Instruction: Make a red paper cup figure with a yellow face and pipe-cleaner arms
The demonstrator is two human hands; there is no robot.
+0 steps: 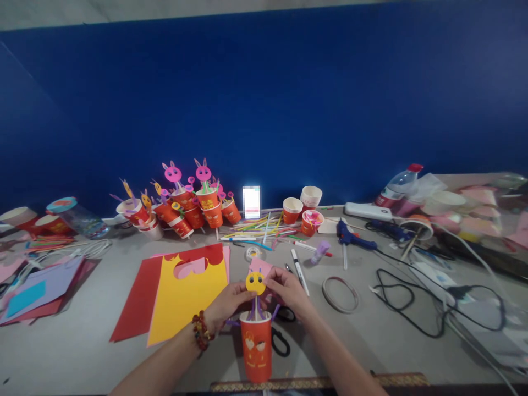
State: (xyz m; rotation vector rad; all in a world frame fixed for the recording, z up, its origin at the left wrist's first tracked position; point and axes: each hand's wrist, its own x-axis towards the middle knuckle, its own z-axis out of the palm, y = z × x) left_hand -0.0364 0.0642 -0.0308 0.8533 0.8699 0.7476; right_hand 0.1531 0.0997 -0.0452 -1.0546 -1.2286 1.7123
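Observation:
A yellow paper face (255,282) with two googly eyes and small purple antennae stands above an orange-red paper cup (256,352). Purple strips and a pale stick join it to the cup's mouth. My left hand (231,302) pinches the lower left edge of the face. On its right edge, the fingers of my right hand (286,286) are closed too. Behind the face lies a piece of pink paper (260,267). Black-handled scissors (281,342) rest beside the cup, partly hidden by it and by my right hand.
Yellow paper (185,302) and red paper (136,302) lie left. Finished cup figures (203,173) stand at the back, near several coloured sticks (264,225). To the right are a blue glue gun (355,237), a tape ring (340,294), a marker (300,271) and a black cable (424,330).

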